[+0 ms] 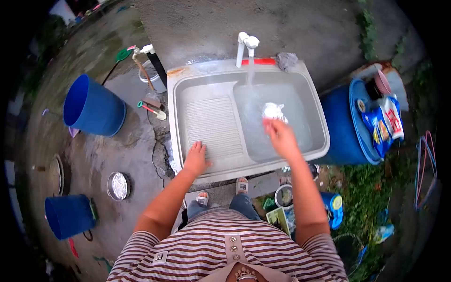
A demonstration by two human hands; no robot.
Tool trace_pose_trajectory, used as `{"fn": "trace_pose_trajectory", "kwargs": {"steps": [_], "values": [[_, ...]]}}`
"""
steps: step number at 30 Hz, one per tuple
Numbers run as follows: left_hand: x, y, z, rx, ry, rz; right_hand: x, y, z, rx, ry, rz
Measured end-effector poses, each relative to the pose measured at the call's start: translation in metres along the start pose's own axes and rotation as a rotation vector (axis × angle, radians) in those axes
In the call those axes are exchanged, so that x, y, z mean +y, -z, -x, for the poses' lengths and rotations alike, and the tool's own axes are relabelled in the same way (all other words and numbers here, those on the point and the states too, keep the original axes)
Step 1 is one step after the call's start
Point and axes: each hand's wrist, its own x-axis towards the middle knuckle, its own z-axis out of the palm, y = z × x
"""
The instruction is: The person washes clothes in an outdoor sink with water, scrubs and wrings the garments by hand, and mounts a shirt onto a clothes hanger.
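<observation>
My left hand (196,160) rests with fingers stretched out on the ridged washboard (213,124) at the left of the grey laundry sink (202,84). Over the basin on the right, my right hand (280,137) is closed, its fingertips at the lower edge of a crumpled, shiny white thing (274,112). Its kind is too bright and blurred to tell. Cloudy water stands in the basin. Water runs into it from the white faucet (252,43). A red bar (260,61) and a grey rag (287,61) lie on the back ledge.
A blue barrel (336,124) with blue-and-white packets (386,123) on top stands right of the sink. Blue tubs (89,105) and a metal basin (118,186) stand on the left ground. A green-handled trowel (152,110) lies beside the sink. A concrete wall (197,28) rises behind.
</observation>
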Motion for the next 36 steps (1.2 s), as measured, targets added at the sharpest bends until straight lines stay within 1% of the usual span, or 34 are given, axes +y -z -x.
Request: {"fn": "trace_pose_trajectory", "kwargs": {"steps": [1,2,3,4,6,7,9,10,12,13,15,16,17,19,20,21,23,24,26,27,29,30,32,36], "values": [[0.011,0.003,-0.002,0.007,0.031,-0.003,0.001,0.011,-0.047,0.081,0.156,0.038],[0.021,0.006,-0.001,-0.039,0.093,-0.041,0.004,0.017,-0.095,0.090,0.236,0.096],[0.027,0.008,-0.003,-0.085,0.155,-0.077,-0.003,0.023,-0.135,0.194,0.341,0.262],[0.030,0.008,-0.004,-0.085,0.185,-0.076,-0.004,0.028,-0.179,0.247,0.468,0.265],[0.031,0.002,-0.002,-0.076,0.213,-0.070,-0.030,0.034,-0.230,0.396,0.601,0.462],[0.031,0.001,-0.001,-0.081,0.239,-0.066,-0.026,0.034,-0.258,0.379,0.610,0.443],[0.030,-0.002,-0.002,-0.075,0.241,-0.028,-0.004,0.038,-0.302,-0.071,0.795,0.670],[0.029,-0.003,0.000,-0.063,0.250,-0.012,-0.004,0.033,-0.309,-0.093,0.782,0.667],[0.029,-0.001,0.005,-0.024,0.247,0.029,-0.018,0.024,-0.313,-0.253,0.297,0.763],[0.026,-0.006,0.005,0.007,0.239,0.043,-0.028,0.027,-0.309,-0.267,0.282,0.777],[0.026,-0.005,0.006,0.024,0.247,0.060,-0.050,0.032,-0.303,-0.336,0.141,0.939],[0.027,-0.003,0.003,0.027,0.234,0.063,-0.056,0.033,-0.307,-0.368,0.092,0.958],[0.029,-0.001,0.003,0.029,0.246,0.068,-0.056,0.036,-0.308,-0.369,0.084,0.965],[0.031,0.001,0.010,0.013,0.253,0.079,-0.052,0.039,-0.303,-0.231,0.419,0.915],[0.032,0.004,0.011,0.025,0.248,0.104,-0.045,0.037,-0.301,-0.178,0.613,0.966],[0.032,0.006,0.009,0.041,0.244,0.129,-0.041,0.033,-0.301,-0.182,0.611,0.973],[0.033,0.005,0.009,0.050,0.244,0.136,-0.035,0.028,-0.302,-0.310,0.615,1.190],[0.032,0.004,0.010,0.072,0.243,0.146,-0.035,0.024,-0.305,-0.317,0.613,1.195],[0.032,0.004,0.012,0.098,0.238,0.156,-0.036,0.012,-0.307,-0.238,0.231,0.892],[0.032,0.003,0.011,0.096,0.232,0.161,-0.043,0.011,-0.307,-0.238,0.226,0.898],[0.031,0.002,0.012,0.086,0.240,0.145,-0.057,0.014,-0.313,-0.374,0.113,0.846],[0.031,0.001,0.011,0.082,0.242,0.124,-0.056,0.020,-0.316,-0.375,0.106,0.847],[0.029,0.000,0.013,0.082,0.234,0.126,-0.050,0.033,-0.321,-0.389,0.349,0.906],[0.032,0.002,0.012,0.081,0.242,0.126,-0.036,0.027,-0.311,-0.355,0.294,0.964]]}}
